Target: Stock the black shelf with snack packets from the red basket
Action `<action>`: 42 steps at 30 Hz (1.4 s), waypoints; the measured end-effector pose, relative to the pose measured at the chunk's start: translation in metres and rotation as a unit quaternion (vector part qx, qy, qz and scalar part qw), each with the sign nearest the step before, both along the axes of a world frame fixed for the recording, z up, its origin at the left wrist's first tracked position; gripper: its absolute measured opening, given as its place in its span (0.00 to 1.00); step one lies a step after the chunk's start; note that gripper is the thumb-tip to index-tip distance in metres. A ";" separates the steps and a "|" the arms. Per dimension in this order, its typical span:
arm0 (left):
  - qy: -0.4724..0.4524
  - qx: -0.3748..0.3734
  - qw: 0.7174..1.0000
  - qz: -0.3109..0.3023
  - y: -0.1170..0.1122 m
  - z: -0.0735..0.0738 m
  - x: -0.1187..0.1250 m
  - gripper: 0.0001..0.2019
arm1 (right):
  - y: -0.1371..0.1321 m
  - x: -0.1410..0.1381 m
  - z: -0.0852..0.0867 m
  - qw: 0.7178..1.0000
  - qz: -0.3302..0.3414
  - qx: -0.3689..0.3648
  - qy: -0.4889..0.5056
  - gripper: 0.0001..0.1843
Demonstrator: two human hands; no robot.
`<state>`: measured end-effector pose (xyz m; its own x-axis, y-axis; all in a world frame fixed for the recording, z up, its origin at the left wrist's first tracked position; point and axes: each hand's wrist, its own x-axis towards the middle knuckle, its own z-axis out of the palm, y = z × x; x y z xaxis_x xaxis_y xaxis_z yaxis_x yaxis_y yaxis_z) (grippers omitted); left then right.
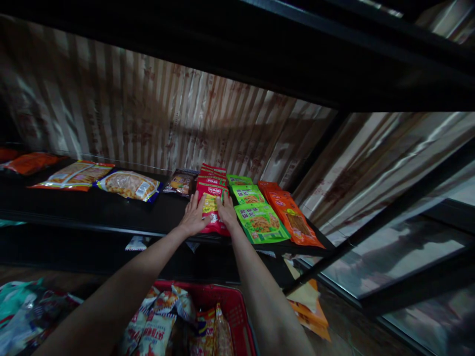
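Observation:
Both my hands rest on a stack of red snack packets [212, 198] lying on a black shelf [111, 212]. My left hand [194, 215] lies flat with fingers stretched along the stack's left edge. My right hand [227, 211] presses flat on its right edge, fingers pointing away. Green packets [260, 221] lie just right of the red ones, then orange packets [297, 222]. A dark brown packet [181, 182] sits left of the stack.
Further left on the shelf lie a blue-edged snack bag [128, 185], a yellow-orange bag [74, 174] and an orange bag [31, 162]. A red basket [237, 306] full of snack packets stands below. A black shelf frame runs overhead and diagonally at right.

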<state>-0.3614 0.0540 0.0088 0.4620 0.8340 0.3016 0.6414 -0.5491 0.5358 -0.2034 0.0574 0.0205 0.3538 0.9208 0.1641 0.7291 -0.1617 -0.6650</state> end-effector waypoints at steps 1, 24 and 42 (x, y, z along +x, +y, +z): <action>-0.008 -0.018 1.000 0.009 0.001 0.001 0.000 0.39 | -0.001 0.002 0.001 1.000 0.000 0.003 0.022 0.37; -0.034 -0.017 0.997 0.062 0.012 -0.009 0.003 0.30 | -0.005 0.013 -0.016 0.998 -0.026 0.044 0.043 0.37; -0.044 -0.018 0.997 0.068 0.010 -0.010 0.004 0.31 | -0.040 -0.011 -0.009 0.997 -0.006 0.076 -0.024 0.32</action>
